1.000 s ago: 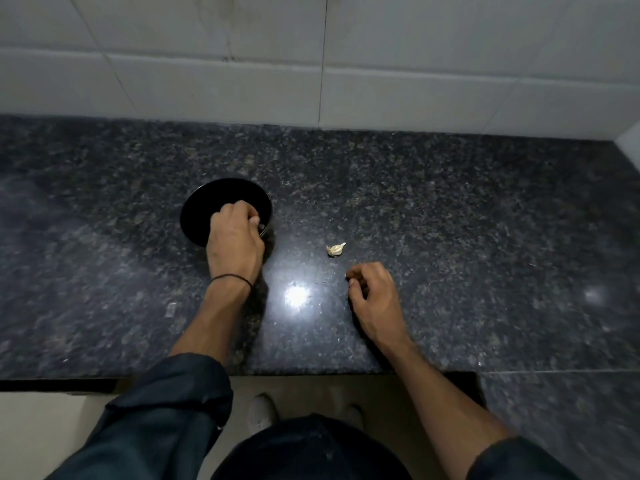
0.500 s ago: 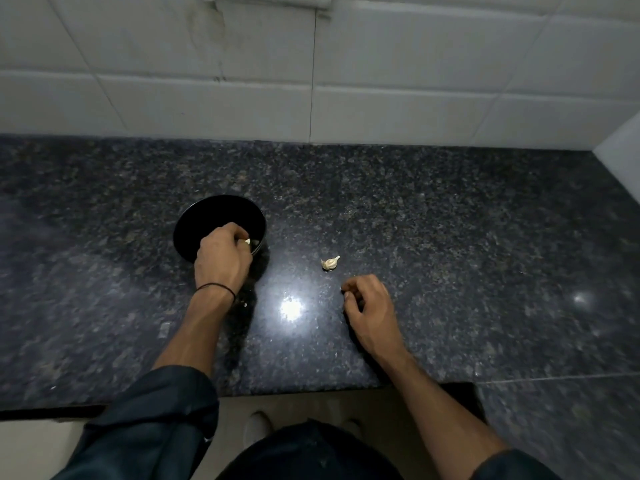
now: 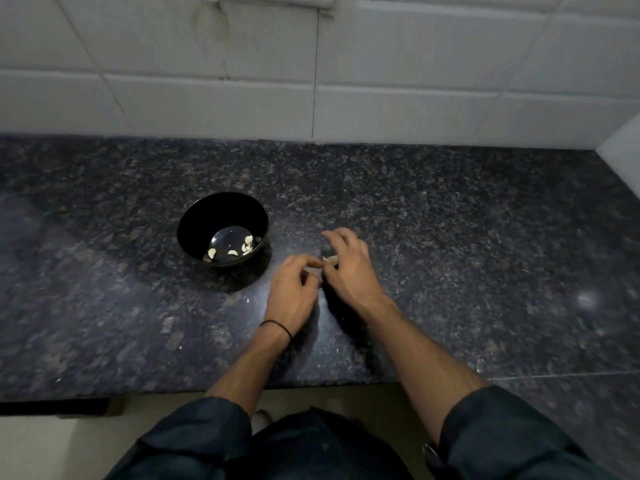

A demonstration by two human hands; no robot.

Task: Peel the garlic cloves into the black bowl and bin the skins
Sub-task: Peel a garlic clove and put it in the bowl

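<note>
On the dark speckled granite surface [image 3: 450, 237], left of centre, stands the black bowl [image 3: 194, 220], glossy inside, with about six pale, curved peeled cloves [image 3: 232, 252] scattered on its bottom. Just right of it the left hand [image 3: 294, 296], a thin black band [image 3: 277, 328] on its wrist, has its fingers [image 3: 304, 263] curled, the tips meeting an unpeeled garlic clove [image 3: 331, 260]; blur hides whether they pinch it. The right hand [image 3: 351, 271] holds that tan, papery clove, thumb and fingers closed on it.
</note>
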